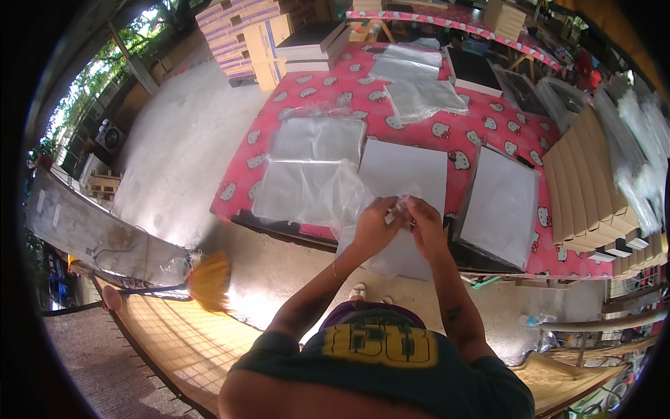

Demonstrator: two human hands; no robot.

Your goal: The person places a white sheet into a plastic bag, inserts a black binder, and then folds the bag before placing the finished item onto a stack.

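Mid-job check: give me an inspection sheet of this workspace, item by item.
Surface: pink patterned table cover, partly bare.
Job's things: clear plastic in hand; white sheet beneath; clear sleeves to its left.
Clutter: brown cartons at right; black-topped stack at far left corner.
Grippers: left hand and right hand, fingers pinching the plastic.
Cables: thin blue strand at left; cable or string, cannot tell.
Surroundings: concrete floor; yellow broom at lower left.

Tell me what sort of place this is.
Probably a semi-outdoor packing workshop: clear plastic sleeves lie on a pink-covered table, cardboard boxes stand stacked near its far left corner, and greenery shows beyond.
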